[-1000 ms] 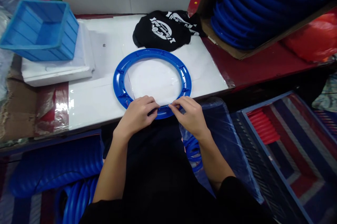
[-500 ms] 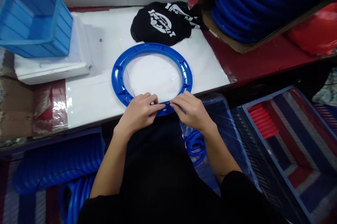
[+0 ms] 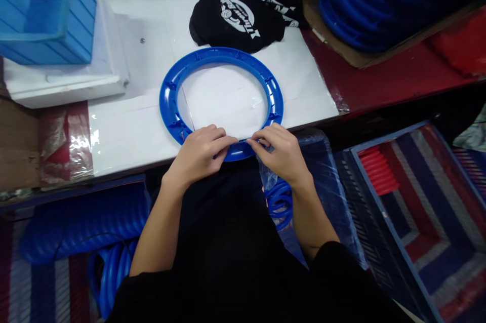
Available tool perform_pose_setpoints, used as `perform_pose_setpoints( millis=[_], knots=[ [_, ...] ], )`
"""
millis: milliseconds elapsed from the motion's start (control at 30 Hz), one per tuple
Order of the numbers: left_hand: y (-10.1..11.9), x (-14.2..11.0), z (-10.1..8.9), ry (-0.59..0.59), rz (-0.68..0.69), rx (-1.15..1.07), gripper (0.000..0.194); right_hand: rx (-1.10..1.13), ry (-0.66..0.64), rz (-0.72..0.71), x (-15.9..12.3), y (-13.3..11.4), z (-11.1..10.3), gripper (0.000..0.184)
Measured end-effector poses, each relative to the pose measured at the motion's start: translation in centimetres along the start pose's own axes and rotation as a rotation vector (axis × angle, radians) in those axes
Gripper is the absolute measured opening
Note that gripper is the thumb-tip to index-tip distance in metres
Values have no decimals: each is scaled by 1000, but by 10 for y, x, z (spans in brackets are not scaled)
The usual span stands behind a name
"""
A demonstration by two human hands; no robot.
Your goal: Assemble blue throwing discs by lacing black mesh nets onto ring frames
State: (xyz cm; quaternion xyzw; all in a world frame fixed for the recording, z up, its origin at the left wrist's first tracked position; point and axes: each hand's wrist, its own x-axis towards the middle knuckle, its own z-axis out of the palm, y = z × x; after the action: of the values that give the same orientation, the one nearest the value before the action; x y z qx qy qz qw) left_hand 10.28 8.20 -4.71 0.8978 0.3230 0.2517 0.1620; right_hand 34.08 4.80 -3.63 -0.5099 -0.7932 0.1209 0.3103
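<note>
The blue ring (image 3: 168, 100) lies on the white-covered table (image 3: 129, 135), its near rim partly hidden by the left hand (image 3: 202, 151) (its grip I cannot tell) and the right hand (image 3: 280, 152), thumb and finger pinched together there. Black cloth (image 3: 207, 19) lies just beyond; a blue bin (image 3: 79, 24) stands left.

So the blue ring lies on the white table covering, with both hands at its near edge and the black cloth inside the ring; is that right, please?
Not quite: the black cloth lies beyond the far edge of the blue ring, as the head view shows.
</note>
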Motion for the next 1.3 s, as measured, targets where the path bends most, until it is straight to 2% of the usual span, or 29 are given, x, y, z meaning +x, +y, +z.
perform_pose_setpoints(
  millis=[200, 333, 500, 567, 767, 1033, 1167, 1300],
  knots=[
    [-1, 1, -1, -31, 103, 123, 42, -131, -161, -168, 9, -8, -10, 23],
    [0, 3, -3, -43, 153, 188, 42, -163, -133, -194, 9, -10, -5, 25],
    [2, 6, -6, -88, 188, 254, 42, -43, 46, -24, 3, -6, 3, 4],
    [1, 7, -7, -108, 197, 258, 41, -40, 83, 62, 1, -4, 1, 7],
    [-1, 7, -8, -135, 211, 255, 40, 100, 28, 135, -2, -3, -7, 11],
    [-1, 7, -6, -173, 214, 303, 43, 43, 42, 203, 0, -15, 1, 22],
    [0, 9, -9, -227, 202, 312, 46, 39, -7, 335, 3, -16, -5, 19],
    [11, 11, -17, -273, 160, 351, 44, 17, -32, 494, 4, -10, -10, 19]
  ],
)
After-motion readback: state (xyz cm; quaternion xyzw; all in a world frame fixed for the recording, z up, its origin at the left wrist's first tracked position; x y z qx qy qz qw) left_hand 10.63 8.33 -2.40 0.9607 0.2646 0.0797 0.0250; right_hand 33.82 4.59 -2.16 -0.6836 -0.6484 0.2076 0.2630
